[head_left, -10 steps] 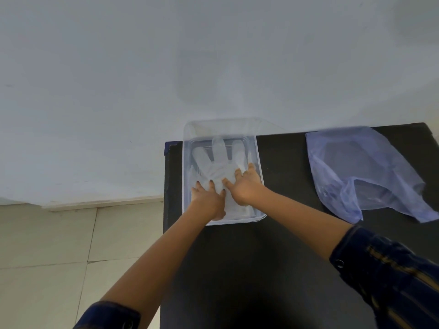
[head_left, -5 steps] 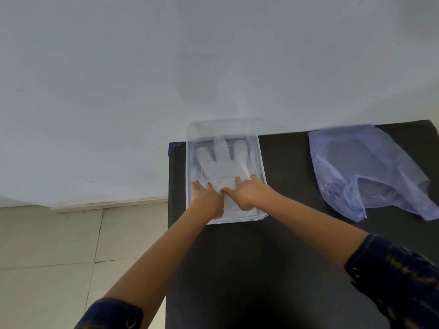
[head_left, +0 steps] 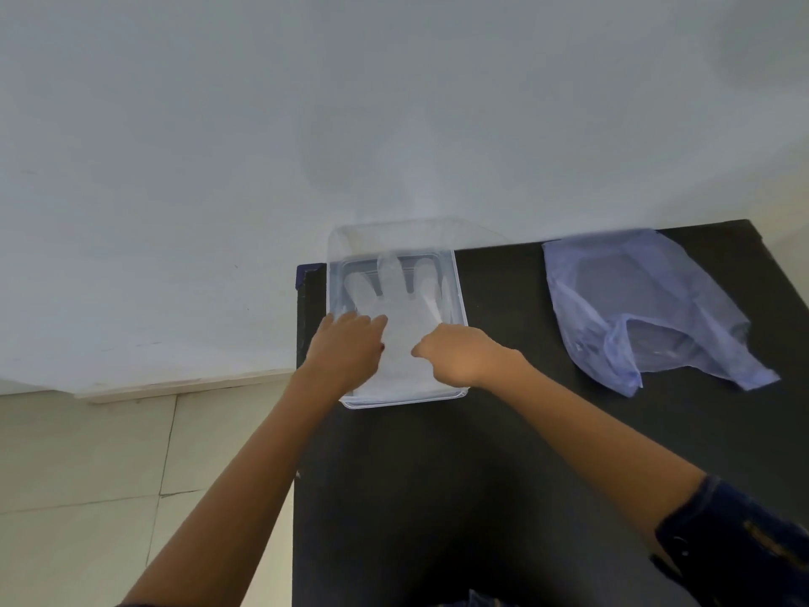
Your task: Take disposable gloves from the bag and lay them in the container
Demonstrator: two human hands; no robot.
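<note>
A clear plastic container (head_left: 460, 300) stands at the back left corner of the black table (head_left: 481, 475). A translucent white disposable glove (head_left: 405, 313) lies flat inside it, fingers pointing away from me. My left hand (head_left: 346, 350) rests palm down on the glove's left cuff side, fingers stretched out. My right hand (head_left: 459, 357) is over the container's near right part with its fingers curled in; I cannot tell whether it pinches the glove. A bluish see-through plastic bag (head_left: 634, 308) lies crumpled at the back right of the table, away from both hands.
The table's left edge (head_left: 297, 431) drops to a tiled floor (head_left: 87, 475). A pale wall (head_left: 394, 124) rises directly behind the container and the bag. Bare black tabletop lies between the container and the bag.
Both hands have slid back from the glove's palm toward the container's near edge. My right hand's fingers, flat before, are now curled. The glove stays flat.
</note>
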